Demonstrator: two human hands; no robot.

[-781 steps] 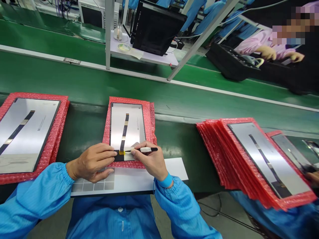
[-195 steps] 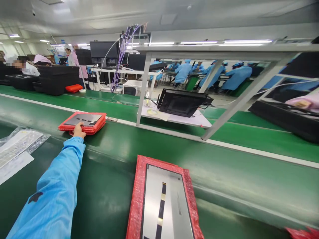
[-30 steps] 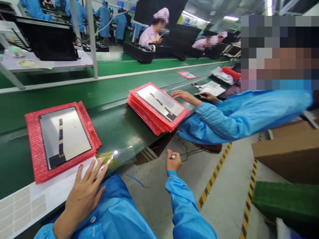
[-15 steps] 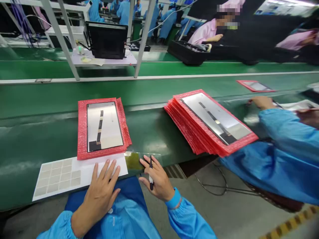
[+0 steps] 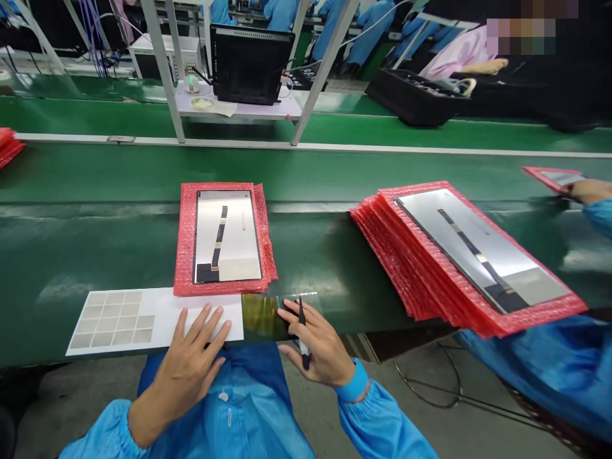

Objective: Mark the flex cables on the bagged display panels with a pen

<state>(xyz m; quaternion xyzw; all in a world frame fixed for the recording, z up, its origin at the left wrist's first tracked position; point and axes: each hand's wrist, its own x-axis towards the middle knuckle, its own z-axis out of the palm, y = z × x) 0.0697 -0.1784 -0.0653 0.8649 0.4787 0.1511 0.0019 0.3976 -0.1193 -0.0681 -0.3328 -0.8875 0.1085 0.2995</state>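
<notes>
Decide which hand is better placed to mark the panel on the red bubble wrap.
Probably the right hand: it grips the pen, close to the panel. The left hand lies open and empty on the white card.

Surface finishes at the bench. Display panel (image 5: 241, 239): smooth, glossy silver-grey back, apparently metal. Bubble wrap (image 5: 184, 255): red, pimpled plastic. Conveyor belt (image 5: 95, 239): smooth, semi-gloss green. Paper sheet (image 5: 165, 306): matt white. Plastic film (image 5: 261, 312): clear and glossy. Pen (image 5: 305, 347): smooth black plastic. Sleeve (image 5: 382, 424): thin blue cloth with a soft sheen.
</notes>
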